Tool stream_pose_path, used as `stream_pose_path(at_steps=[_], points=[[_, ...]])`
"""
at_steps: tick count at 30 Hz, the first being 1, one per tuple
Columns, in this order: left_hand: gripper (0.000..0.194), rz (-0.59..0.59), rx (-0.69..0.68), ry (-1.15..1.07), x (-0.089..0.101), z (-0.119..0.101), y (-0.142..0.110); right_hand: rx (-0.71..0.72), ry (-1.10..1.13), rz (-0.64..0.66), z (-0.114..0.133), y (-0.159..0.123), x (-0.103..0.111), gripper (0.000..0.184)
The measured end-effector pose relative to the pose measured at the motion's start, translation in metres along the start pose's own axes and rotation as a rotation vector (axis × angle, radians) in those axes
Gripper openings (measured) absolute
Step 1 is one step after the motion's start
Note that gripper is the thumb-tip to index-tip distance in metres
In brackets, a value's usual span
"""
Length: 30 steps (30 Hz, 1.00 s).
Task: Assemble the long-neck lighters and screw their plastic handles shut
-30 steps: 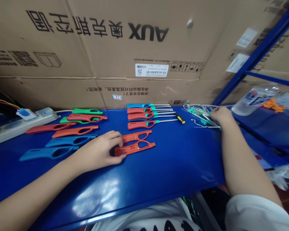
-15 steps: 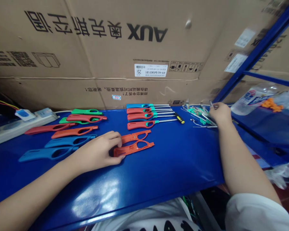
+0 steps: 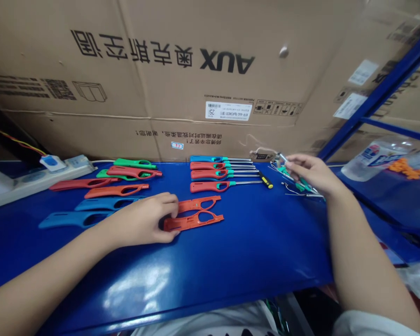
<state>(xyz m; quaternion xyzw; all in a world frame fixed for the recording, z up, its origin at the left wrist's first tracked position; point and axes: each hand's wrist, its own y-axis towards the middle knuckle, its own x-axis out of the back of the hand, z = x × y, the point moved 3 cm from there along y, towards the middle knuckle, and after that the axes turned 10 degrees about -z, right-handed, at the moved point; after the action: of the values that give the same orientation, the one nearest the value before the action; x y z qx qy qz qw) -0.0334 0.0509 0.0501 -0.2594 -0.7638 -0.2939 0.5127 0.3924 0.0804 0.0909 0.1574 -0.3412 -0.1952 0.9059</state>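
Note:
My left hand (image 3: pixel 150 219) is closed around the back ends of two orange lighter shell halves lying on the blue table. The nearer half (image 3: pixel 192 221) has its hollow inner side up; the farther half (image 3: pixel 203 204) lies just behind it. My right hand (image 3: pixel 310 171) pinches a small silvery lighter part with a thin pale wire (image 3: pixel 264 148), blurred by motion. Beneath that hand is a pile of green and metal lighter parts (image 3: pixel 301 185), partly hidden by it. Several long-nosed lighters (image 3: pixel 208 186) with metal tubes lie in a row between my hands.
Several red, green, orange and blue lighter shells (image 3: pixel 115 190) lie at the left. A black and yellow screwdriver (image 3: pixel 266 180) rests by the lighter tubes. A power strip (image 3: pixel 38 178), a big cardboard box (image 3: pixel 161 93), a plastic bottle (image 3: pixel 373 161) and a blue frame post (image 3: pixel 378 93) surround the table.
My right hand has lifted from the pile and moved left with the wired metal part, whose wire now swings free. My left hand keeps its grip on the orange shells. The view has shifted slightly.

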Motion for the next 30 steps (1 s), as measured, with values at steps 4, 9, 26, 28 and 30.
stream_pose_path(at_steps=[4,9,26,28,30], points=[[0.019,0.008,-0.033,0.037,0.005,0.002,0.001,0.005,0.186,0.300,0.028,-0.022,-0.032,0.037],[0.047,-0.222,0.031,-0.029,0.009,-0.002,0.002,0.238,0.326,0.374,0.055,-0.054,-0.080,0.032],[0.019,-0.489,-0.145,-0.372,-0.010,-0.048,-0.008,0.517,0.253,0.628,0.096,-0.128,-0.126,0.014],[0.019,-0.513,-0.190,-0.364,-0.010,-0.049,-0.009,0.548,0.252,0.616,0.097,-0.129,-0.126,0.015],[0.019,-0.534,-0.207,-0.353,-0.009,-0.049,-0.009,0.605,0.259,0.606,0.099,-0.128,-0.124,0.016]])
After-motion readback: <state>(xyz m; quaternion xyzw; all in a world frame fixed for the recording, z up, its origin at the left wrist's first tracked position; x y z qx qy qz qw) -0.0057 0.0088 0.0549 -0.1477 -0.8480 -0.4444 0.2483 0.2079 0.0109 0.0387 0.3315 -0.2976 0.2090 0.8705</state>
